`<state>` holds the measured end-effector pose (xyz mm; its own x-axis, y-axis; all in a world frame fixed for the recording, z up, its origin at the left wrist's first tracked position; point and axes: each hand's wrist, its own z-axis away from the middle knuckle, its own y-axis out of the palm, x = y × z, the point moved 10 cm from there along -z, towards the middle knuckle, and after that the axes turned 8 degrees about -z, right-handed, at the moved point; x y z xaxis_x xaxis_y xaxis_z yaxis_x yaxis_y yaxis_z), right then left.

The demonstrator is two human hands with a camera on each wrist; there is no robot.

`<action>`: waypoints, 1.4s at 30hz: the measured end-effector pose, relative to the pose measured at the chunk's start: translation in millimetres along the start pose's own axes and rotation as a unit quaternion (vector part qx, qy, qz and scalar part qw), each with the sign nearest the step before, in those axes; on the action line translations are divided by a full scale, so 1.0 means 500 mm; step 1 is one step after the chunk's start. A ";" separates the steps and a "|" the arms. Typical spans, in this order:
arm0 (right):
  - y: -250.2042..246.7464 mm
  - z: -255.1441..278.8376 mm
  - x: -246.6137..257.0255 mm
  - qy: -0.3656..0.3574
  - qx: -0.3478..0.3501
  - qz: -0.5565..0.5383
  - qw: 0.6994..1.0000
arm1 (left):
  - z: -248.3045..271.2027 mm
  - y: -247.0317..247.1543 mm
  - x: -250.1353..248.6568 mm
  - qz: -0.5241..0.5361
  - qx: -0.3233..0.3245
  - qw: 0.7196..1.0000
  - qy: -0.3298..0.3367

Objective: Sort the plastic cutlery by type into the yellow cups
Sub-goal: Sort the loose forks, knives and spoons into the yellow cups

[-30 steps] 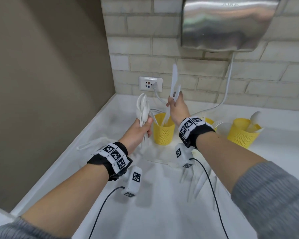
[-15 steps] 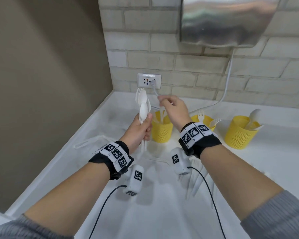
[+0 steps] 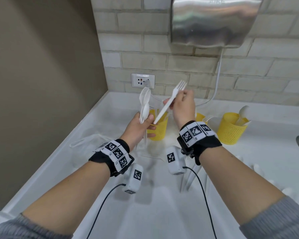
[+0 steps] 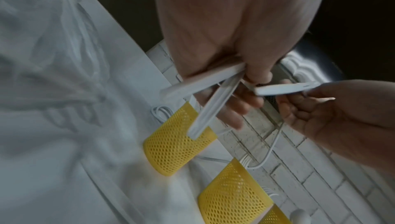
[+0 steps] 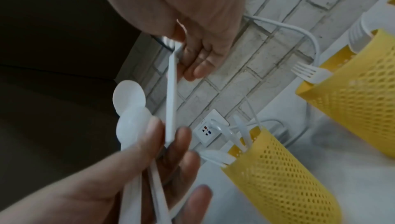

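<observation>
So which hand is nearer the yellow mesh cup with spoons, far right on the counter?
Right. The right hand is raised left of the yellow mesh cup with spoons; the left hand is farther left.

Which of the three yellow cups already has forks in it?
The middle cup, partly hidden behind the right hand: fork tines poke from its rim. The left cup holds knives, the right cup spoons.

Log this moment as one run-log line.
left hand: grips spoon bundle | right hand: pinches fork | left cup: knives | middle cup: forks | fork not yet placed
</observation>
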<state>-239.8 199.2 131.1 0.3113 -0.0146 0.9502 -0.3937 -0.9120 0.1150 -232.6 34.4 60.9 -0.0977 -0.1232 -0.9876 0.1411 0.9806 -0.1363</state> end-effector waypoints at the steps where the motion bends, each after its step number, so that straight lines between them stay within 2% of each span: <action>1: -0.008 0.001 0.013 -0.015 -0.013 -0.002 1.000 | -0.003 -0.010 0.000 -0.015 -0.020 1.000 0.004; 3: -0.011 0.005 0.030 -0.030 -0.014 -0.022 0.999 | -0.006 -0.023 -0.006 -0.067 -0.048 0.996 0.019; 6: 0.025 0.013 0.025 0.019 0.068 -0.051 0.996 | -0.006 -0.028 -0.018 -0.160 -0.070 0.984 0.045; 8: 0.051 0.027 0.023 0.041 0.137 -0.005 0.990 | -0.003 -0.022 -0.026 -0.184 -0.074 0.978 0.056; 10: 0.063 0.037 0.020 0.039 0.176 0.041 0.983 | -0.002 -0.009 -0.028 -0.177 -0.065 0.980 0.061; 14: 0.042 0.036 0.011 0.018 0.144 0.056 0.988 | 0.002 0.027 -0.015 -0.145 -0.033 0.988 0.047; 19: 0.016 0.036 -0.014 0.031 0.095 0.035 0.994 | 0.007 0.050 0.005 -0.078 -0.021 0.996 -0.037; 26: -0.026 0.033 -0.010 0.032 0.086 0.013 0.996 | 0.000 0.079 0.027 0.011 -0.020 0.995 -0.093; 33: -0.075 -0.015 0.020 0.025 0.108 0.038 0.993 | -0.030 0.127 -0.011 0.027 -0.014 0.997 -0.075; 42: -0.184 -0.108 0.044 0.031 0.040 -0.066 0.997 | -0.057 0.177 -0.011 -0.012 -0.020 0.997 -0.073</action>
<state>-243.1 305.0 157.0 0.3005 0.1308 0.9448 -0.2814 -0.9343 0.2189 -247.4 126.0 56.7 0.0437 -0.1645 -0.9854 0.1010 0.9820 -0.1595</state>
